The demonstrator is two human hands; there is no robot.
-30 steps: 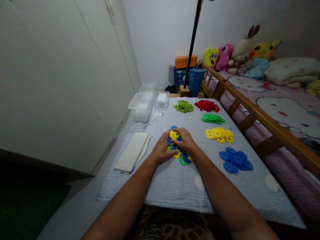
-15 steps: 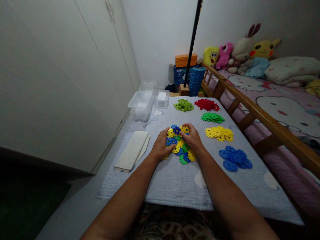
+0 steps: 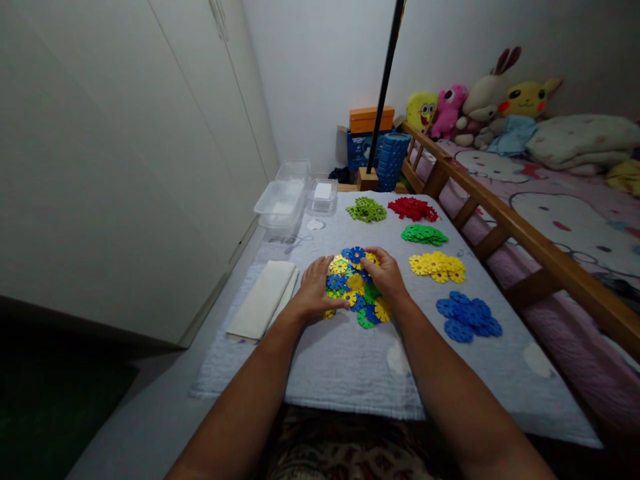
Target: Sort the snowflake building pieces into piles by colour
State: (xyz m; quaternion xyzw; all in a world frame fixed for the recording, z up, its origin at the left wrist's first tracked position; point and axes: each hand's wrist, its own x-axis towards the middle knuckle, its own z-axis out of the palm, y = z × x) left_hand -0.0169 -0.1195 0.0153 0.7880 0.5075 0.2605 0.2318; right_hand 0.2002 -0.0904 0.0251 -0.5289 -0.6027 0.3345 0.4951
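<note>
My feed: left hand [image 3: 314, 290] spread, cupping the left flank of the mixed disc pile [image 3: 355, 283]; right hand [image 3: 389, 279] curled at its far right edge, whether pinching a disc I can't tell. Pile lies between, neither hand nearer, no clear long axis. Beyond, far left: clear tubs [image 3: 277, 208]; smaller tub [image 3: 323, 208], white slab [image 3: 323, 191] in or on it

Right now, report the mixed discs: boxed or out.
Out: the mixed discs lie on the cloth between left hand and right hand.
</note>
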